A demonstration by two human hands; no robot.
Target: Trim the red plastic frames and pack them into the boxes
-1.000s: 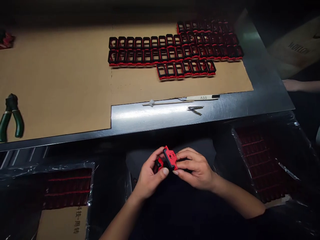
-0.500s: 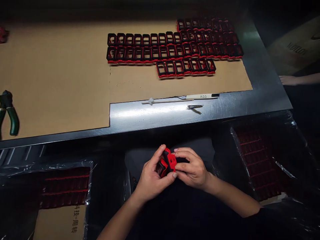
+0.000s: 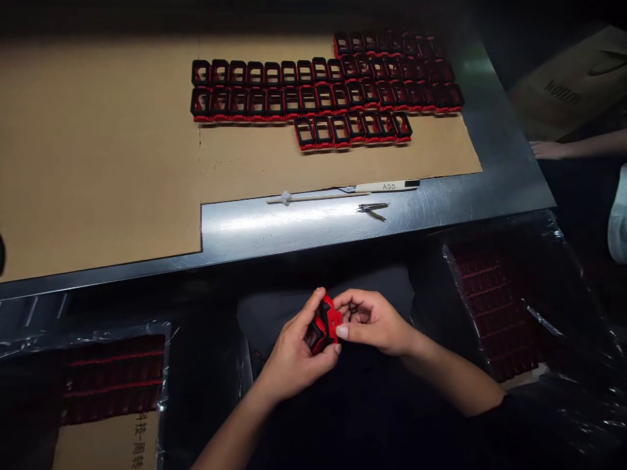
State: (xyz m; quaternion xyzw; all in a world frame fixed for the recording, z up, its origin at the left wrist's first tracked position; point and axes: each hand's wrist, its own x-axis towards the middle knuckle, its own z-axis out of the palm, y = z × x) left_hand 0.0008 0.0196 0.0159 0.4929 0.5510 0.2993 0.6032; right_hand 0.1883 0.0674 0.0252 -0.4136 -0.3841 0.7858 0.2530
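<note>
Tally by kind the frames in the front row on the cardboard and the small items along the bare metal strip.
Red-and-black frames in the front row: 7
Tool with pale handle marked A55: 1
Thin stick with white tuft: 1
Small nippers: 1
Total: 10

Right hand (image 3: 375,324) shifted, thumb now on red face of red-black part (image 3: 333,315); pliers (image 3: 1,254) almost out of view

The cardboard (image 3: 105,156) leaves passage at left, while rows of red-black frames (image 3: 316,99) obstruct its upper right.
</note>
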